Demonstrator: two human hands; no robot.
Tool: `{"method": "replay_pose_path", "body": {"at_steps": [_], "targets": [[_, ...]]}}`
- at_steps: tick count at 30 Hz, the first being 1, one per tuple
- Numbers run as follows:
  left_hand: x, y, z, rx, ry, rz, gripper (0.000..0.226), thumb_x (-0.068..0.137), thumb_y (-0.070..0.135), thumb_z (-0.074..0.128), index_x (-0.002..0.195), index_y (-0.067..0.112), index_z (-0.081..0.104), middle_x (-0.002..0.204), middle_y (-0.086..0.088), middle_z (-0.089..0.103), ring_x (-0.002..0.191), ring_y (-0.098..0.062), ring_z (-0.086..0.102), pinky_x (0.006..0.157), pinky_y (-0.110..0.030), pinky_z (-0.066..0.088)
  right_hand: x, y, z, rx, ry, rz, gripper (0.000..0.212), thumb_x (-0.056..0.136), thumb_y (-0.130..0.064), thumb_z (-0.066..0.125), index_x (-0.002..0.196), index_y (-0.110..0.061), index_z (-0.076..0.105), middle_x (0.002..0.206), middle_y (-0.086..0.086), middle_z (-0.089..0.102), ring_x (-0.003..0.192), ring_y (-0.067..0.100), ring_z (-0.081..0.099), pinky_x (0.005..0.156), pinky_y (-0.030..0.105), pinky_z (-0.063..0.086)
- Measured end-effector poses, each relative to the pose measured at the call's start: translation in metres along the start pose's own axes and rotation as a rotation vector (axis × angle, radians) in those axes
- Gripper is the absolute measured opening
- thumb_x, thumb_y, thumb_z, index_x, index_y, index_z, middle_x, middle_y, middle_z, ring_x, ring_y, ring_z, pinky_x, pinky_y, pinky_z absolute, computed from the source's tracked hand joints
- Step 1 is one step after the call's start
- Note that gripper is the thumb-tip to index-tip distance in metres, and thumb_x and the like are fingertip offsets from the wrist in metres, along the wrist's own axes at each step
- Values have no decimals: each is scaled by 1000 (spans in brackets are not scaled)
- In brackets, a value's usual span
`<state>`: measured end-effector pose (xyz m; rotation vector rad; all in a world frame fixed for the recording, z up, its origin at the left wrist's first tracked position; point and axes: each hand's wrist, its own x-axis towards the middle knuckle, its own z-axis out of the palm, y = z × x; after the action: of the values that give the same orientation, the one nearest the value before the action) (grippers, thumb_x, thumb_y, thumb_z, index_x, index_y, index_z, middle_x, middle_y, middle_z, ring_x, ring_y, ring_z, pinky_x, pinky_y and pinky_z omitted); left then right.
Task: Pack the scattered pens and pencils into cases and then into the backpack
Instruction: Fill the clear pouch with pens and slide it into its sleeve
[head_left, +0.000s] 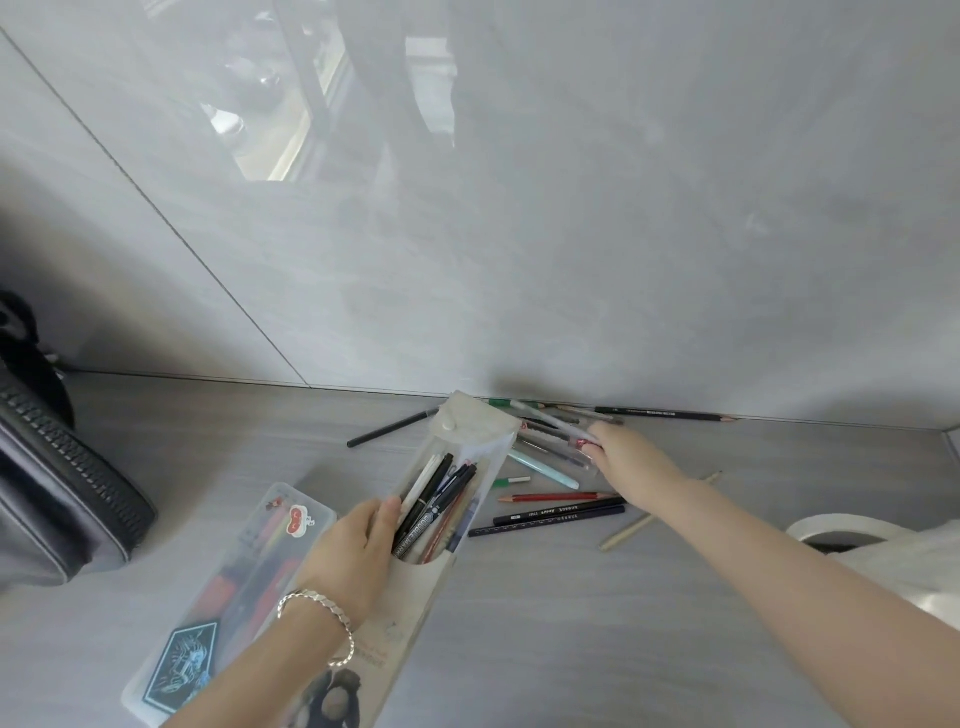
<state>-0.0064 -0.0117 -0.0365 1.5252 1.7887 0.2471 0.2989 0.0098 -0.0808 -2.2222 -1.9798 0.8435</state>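
Black backpack (57, 483) far left on the bench (571, 623). Left hand (353, 551), fingers clamped on the clear pouch case (441, 499), mouth pointing away-right. Right hand (623, 462) is nearer the scattered pens (550, 467), fingers closing on one; most lie with long axes left-right.

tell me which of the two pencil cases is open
The beige pouch under the left hand: its flap is up, pens showing. The clear plastic box beside it is closed.
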Motion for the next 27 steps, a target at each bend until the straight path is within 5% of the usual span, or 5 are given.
{"method": "replay_pose_path", "body": {"at_steps": [4,9,12,18,27], "targets": [[-1,1,-1,10,-2,4,43,95,46,28,82,18,58,74,-3,63,68,-16,58,60,-28,43,-25,3,-13,130,126,-55,31,95,-23,47,66,-31,38,59,-11,39,64,21,44,50,27,27],[-7,5,0,32,14,9,43,95,45,28,85,17,58,74,-2,63,71,-15,58,62,-27,42,-60,-6,-41,522,307,-78,27,93,-24,52,119,-27,59,88,-8,64,75,6,58,71,16,43],[-10,8,2,71,-20,23,42,96,45,28,80,18,55,69,0,60,65,-14,55,54,-25,36,-87,-21,-74,569,283,-214,37,93,-19,51,116,-48,53,90,-17,66,78,-4,58,73,4,41],[-24,18,9,121,-72,133,38,95,44,30,68,24,48,61,5,55,58,-10,51,50,-24,32,-114,-57,-114,-45,-408,-174,20,90,-20,46,95,-29,63,60,-11,55,56,2,47,57,22,36],[-41,15,11,157,-98,146,37,95,48,27,73,27,47,67,4,57,68,-16,56,59,-28,40,-110,-102,-108,-438,-402,-91,25,78,-9,49,91,-22,65,61,-4,47,55,14,40,48,25,27]]}}
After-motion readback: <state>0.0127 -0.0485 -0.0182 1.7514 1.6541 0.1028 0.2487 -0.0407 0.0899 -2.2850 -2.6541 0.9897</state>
